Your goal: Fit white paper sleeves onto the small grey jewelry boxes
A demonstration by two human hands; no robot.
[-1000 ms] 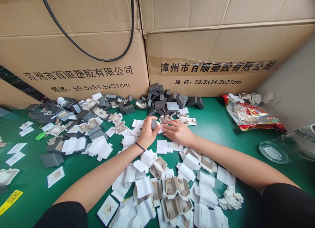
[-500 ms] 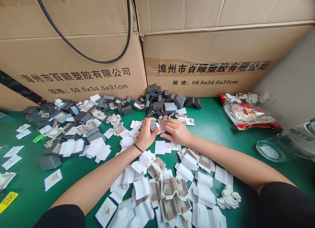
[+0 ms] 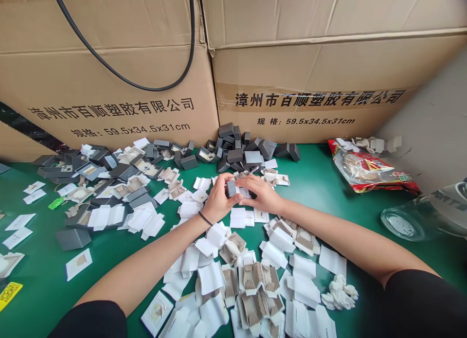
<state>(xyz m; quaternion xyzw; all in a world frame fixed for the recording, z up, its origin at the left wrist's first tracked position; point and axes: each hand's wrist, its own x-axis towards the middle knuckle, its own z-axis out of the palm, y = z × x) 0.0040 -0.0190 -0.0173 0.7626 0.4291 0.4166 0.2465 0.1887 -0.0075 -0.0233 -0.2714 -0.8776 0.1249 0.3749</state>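
Note:
In the middle of the table, my left hand (image 3: 220, 200) is closed around a small dark grey box (image 3: 231, 188), its thumb and fingers gripping the sides. My right hand (image 3: 260, 194) reaches in from the right, with its curled fingers at the box's right side. What those fingers hold, if anything, is hidden. Behind my hands lies a pile of dark grey boxes (image 3: 234, 156). Just below them are flat white cards (image 3: 238, 218). Nearer to me spreads a heap of folded white card inserts (image 3: 260, 279) with grey-brown undersides.
Large cardboard cartons (image 3: 146, 85) wall off the back, and a black cable (image 3: 156, 89) hangs before them. Dark boxes and white inserts cover the left (image 3: 120, 172). On the right are a red snack bag (image 3: 368, 165), a clear bottle (image 3: 419, 216) and crumpled tissue (image 3: 340, 293).
My right hand has moved slightly left, closer against the grey box. The box has turned in my left hand and shows more of its side.

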